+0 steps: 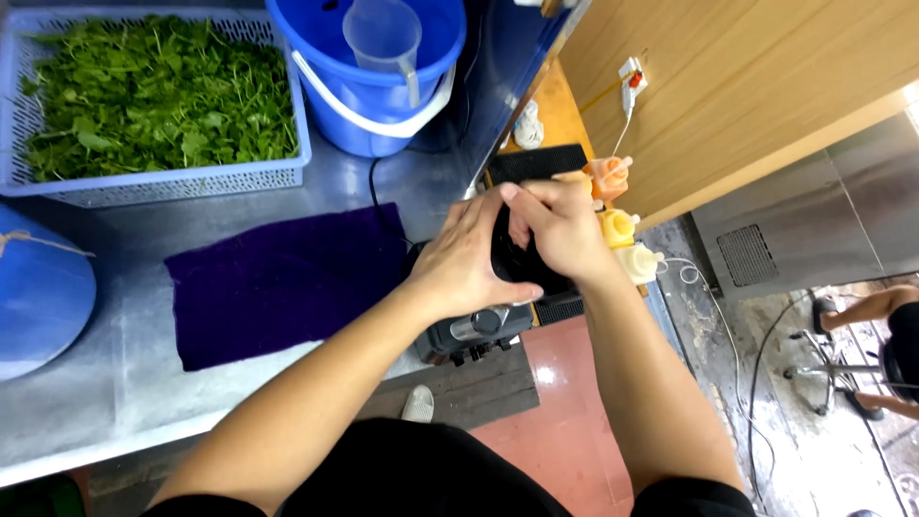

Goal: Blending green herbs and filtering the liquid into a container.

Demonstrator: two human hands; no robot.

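Indoors, steel counter (115, 383), tiled floor (565, 402)

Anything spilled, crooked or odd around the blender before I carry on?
No spill or damage shows. One oddity: the blender base sits at the very front edge of the steel counter, its front overhanging. Both hands, left hand and right hand, cover its black top, so the lid's seating cannot be judged.
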